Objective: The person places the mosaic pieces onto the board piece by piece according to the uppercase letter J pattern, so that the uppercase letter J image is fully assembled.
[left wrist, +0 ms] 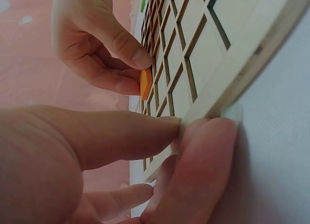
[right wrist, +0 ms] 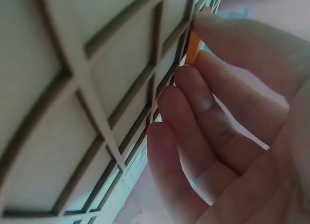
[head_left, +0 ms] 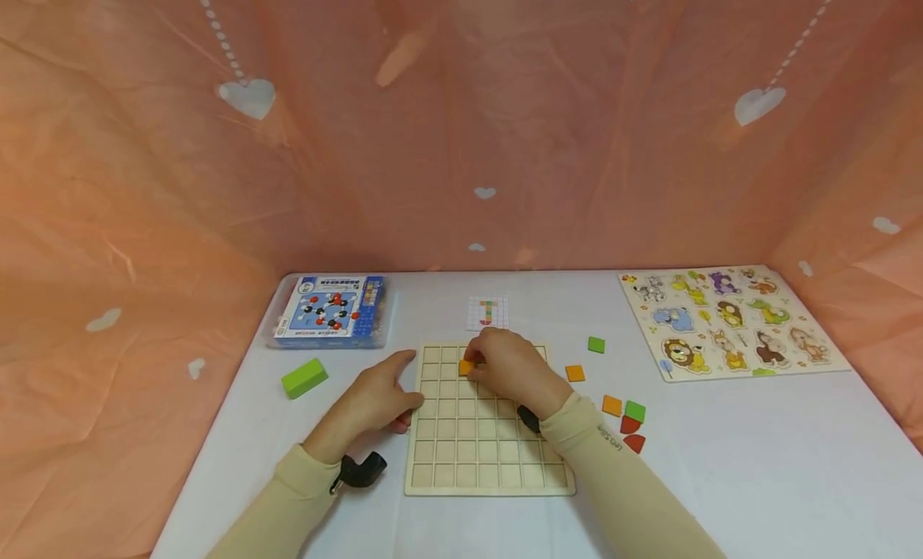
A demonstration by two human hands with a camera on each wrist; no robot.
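A pale wooden grid board [head_left: 493,491] lies flat before me. At its left edge is my left hand [head_left: 375,395]; the thumb [left wrist: 160,129] and a curled finger [left wrist: 208,156] grip the rim in the left wrist view. My right hand [head_left: 515,367] reaches over the board's upper part, pinching an orange square tile [head_left: 465,368] between thumb and fingers. That tile [left wrist: 145,83] stands tilted at the grid's ridges in the left wrist view. In the right wrist view the fingers partly cover the tile [right wrist: 193,47]. Behind the board lies a small pattern card [head_left: 488,312].
Right of the board lie loose tiles: a green square [head_left: 596,345], an orange square [head_left: 574,373], another orange one [head_left: 612,405], and red quarter-rounds [head_left: 634,444]. An animal puzzle [head_left: 735,323] sits at back right. At left are a boxed molecule set [head_left: 328,311] and a green block [head_left: 304,379].
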